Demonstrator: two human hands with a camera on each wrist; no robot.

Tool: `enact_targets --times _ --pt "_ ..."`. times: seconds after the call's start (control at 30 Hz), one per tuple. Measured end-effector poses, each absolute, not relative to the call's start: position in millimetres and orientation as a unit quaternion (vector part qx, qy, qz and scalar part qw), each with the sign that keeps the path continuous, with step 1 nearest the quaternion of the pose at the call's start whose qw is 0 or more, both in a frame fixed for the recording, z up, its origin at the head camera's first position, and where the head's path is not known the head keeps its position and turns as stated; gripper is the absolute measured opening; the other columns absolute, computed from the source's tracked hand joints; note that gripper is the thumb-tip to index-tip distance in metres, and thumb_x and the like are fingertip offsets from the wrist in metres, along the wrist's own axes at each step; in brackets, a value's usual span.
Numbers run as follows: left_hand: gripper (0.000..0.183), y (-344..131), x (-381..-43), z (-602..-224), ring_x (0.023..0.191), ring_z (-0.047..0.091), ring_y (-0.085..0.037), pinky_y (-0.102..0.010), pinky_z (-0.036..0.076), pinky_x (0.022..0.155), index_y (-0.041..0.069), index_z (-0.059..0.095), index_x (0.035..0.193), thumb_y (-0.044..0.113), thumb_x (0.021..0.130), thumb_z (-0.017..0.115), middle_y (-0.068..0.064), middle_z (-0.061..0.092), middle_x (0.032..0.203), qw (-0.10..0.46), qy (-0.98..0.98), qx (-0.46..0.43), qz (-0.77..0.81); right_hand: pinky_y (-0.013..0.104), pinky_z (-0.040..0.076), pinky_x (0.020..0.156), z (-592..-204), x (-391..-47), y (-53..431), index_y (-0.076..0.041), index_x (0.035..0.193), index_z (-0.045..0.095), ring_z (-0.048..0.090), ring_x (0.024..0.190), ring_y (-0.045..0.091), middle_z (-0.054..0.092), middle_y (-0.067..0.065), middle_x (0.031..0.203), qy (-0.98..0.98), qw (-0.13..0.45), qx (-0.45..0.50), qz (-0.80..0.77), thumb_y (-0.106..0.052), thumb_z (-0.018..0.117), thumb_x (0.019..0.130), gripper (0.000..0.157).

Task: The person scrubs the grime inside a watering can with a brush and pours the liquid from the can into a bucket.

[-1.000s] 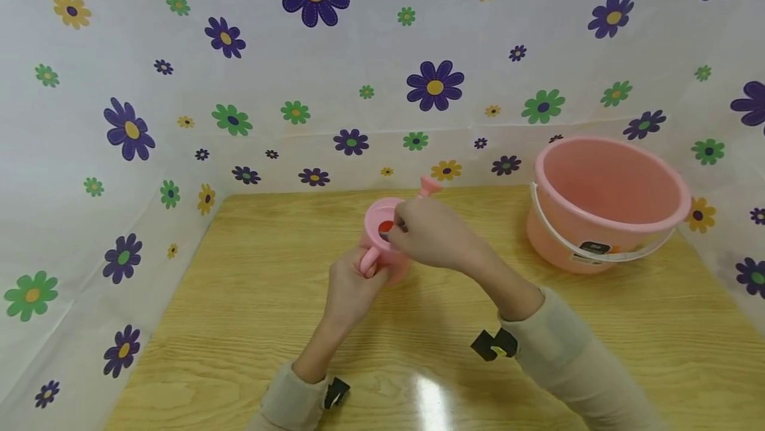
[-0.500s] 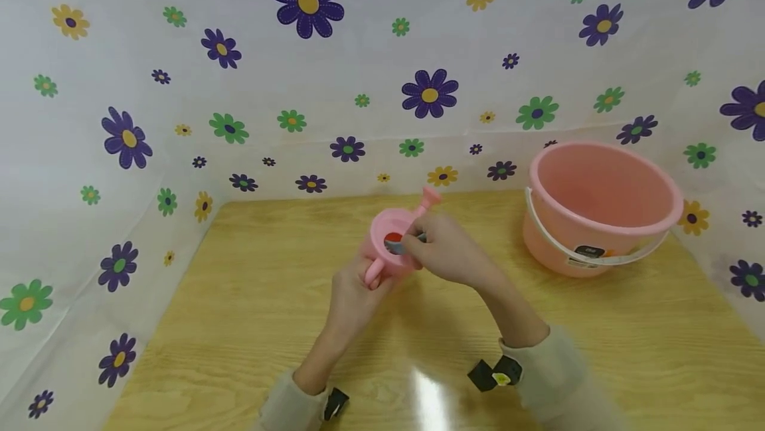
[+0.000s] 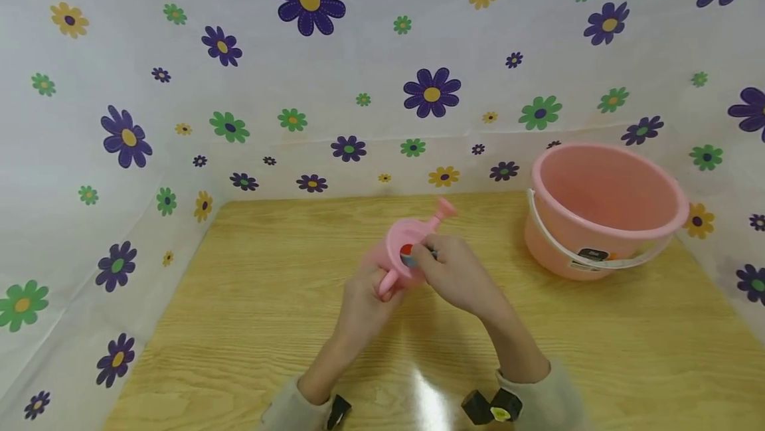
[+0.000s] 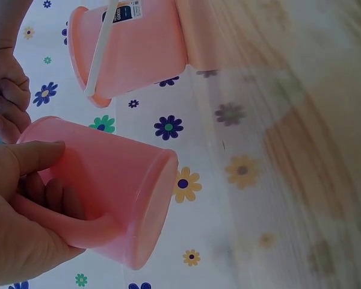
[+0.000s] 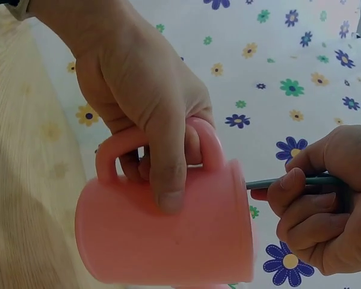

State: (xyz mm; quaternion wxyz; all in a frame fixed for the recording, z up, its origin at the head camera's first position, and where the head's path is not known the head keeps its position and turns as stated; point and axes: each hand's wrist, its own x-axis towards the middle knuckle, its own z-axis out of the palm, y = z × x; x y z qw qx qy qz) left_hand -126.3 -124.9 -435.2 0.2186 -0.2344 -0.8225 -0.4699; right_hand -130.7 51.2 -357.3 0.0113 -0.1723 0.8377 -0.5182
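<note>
Around the handle (image 3: 388, 281) of a pink watering can (image 5: 168, 241), the left hand (image 3: 364, 298) is closed firmly, its fingers passing through the loop and its thumb laid flat along the can's body. The can is held up off the table (image 3: 269, 285) near the middle of the scene, tilted, with its base showing in the left wrist view and its spout (image 3: 443, 209) pointing to the far right.

At the can's mouth, just to the right, the right hand (image 3: 457, 275) has its fingers curled and pinches a slim grey-green tool (image 5: 271, 183), whose tip reaches the opening. A red patch (image 3: 406, 250) shows within the mouth beside the tool; what it belongs to cannot be told.

Farther out, light sleeves (image 3: 293, 408) cover both forearms, and a black device (image 3: 506, 406) sits at the right cuff. To the right of the hands and well apart from them, a larger pink bucket (image 3: 556, 255) stands upright on the wood-grain tabletop, its white bail (image 3: 624, 263) hanging across the near side below a dark label (image 3: 593, 254). Along the far edge and both sides rises a white sheet (image 3: 358, 39) printed with purple, green and yellow flowers.
</note>
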Motion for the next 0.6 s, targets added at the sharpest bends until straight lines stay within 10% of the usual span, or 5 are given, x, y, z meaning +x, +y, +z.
enact_targets --times 0.6 --pt "0.052 -120.3 -123.6 -441.1 0.062 0.029 -0.002 -0.013 0.026 0.053 0.013 0.034 0.056 -0.005 0.074 0.079 0.011 0.028 0.063 0.261 -0.825 -0.255 -0.432 0.02 0.024 0.046 -366.8 -121.1 43.3 -0.008 0.066 0.046 0.031 0.047 0.009 0.035 -0.003 0.054 0.828 -0.008 -0.132 -0.545 -0.015 0.051 0.1 0.035"
